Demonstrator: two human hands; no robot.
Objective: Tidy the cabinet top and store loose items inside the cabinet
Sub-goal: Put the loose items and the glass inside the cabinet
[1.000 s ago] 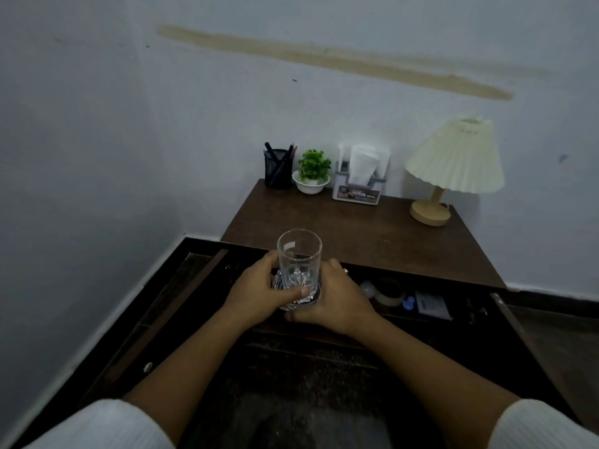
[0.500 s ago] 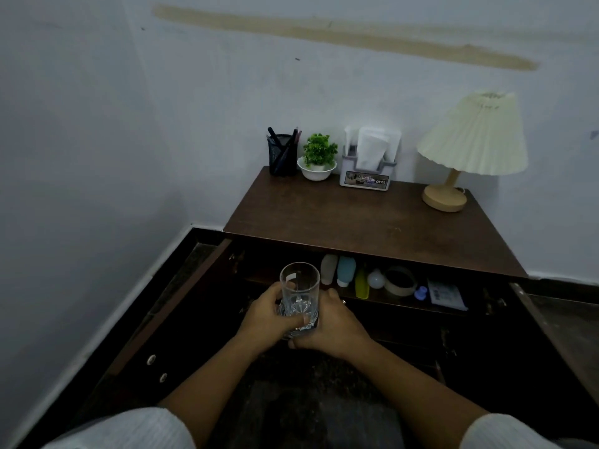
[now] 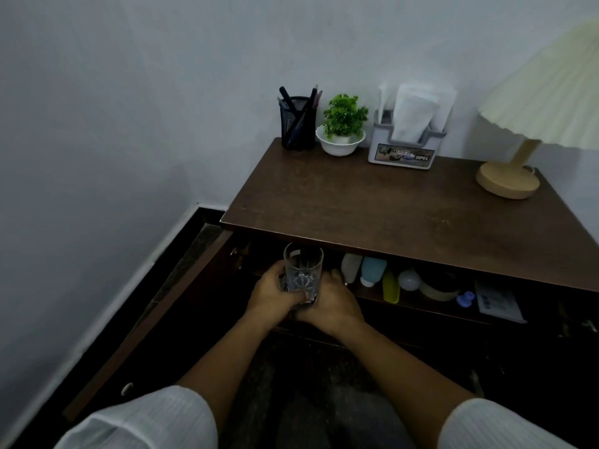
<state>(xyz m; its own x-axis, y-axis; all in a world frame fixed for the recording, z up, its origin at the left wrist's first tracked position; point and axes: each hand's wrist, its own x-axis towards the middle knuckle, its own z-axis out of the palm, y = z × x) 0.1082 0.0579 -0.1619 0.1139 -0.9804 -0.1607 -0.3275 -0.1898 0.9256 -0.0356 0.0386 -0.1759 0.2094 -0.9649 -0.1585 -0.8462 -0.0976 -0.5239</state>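
Observation:
A clear cut-glass tumbler [image 3: 303, 270] stands upright at the left end of the shelf inside the open cabinet, just under the brown cabinet top [image 3: 389, 215]. My left hand [image 3: 275, 294] grips its lower left side and my right hand [image 3: 330, 303] wraps its lower right side. To the right on the same shelf lie a white bottle [image 3: 350, 267], a blue bottle [image 3: 372, 270], a yellow tube [image 3: 390, 288], a white bulb [image 3: 409, 279], a tape roll [image 3: 439, 286], a small blue piece [image 3: 465, 299] and a white card [image 3: 497, 303].
On the cabinet top stand a black mesh pen holder [image 3: 298, 124], a small green plant in a white bowl [image 3: 343, 128], a tissue holder [image 3: 405, 137] and a lamp [image 3: 512, 170]. The left cabinet door [image 3: 155, 319] swings open toward me. A wall runs along the left.
Both hands have carried the glass down and forward from above the cabinet's front edge into the cabinet, onto the shelf's left end. My view has moved closer and lower.

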